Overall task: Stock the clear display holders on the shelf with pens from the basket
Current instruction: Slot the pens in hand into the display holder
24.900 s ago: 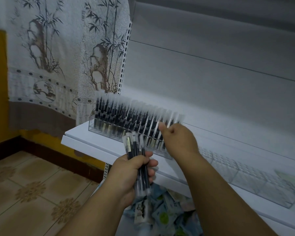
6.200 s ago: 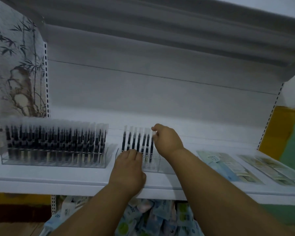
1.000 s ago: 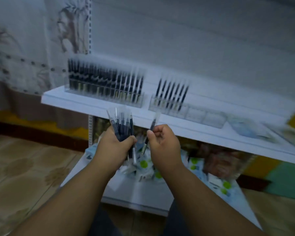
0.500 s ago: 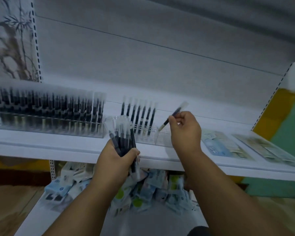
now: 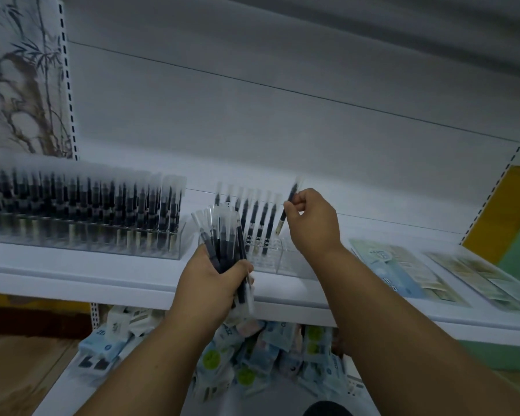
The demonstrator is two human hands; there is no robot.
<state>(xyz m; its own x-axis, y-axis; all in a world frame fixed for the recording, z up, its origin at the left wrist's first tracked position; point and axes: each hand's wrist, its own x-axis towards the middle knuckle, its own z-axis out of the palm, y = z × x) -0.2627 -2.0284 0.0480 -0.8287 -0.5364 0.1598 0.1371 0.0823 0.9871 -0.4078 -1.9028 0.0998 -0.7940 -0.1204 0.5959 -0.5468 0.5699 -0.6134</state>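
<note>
Above the half-filled clear holder (image 5: pixel 270 253), slim dark clear-capped pen (image 5: pixel 288 205) pinched near-upright, cap up, in right hand (image 5: pixel 311 223); left hand (image 5: pixel 213 280) clutching pen bundle (image 5: pixel 222 238).

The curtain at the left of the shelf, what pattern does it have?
The curtain shows ink-style bamboo and rocks on white cloth, seen in the head view.

A shop: slotted retail shelf (image 5: pixel 132 280), pen-filled display holder (image 5: pixel 81 235), packaged goods (image 5: pixel 252 364) below.

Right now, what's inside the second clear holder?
The second clear holder has one row of dark pens standing at its left end, and empty cells right of them. The left hand and its bundle hide the left edge.
</note>
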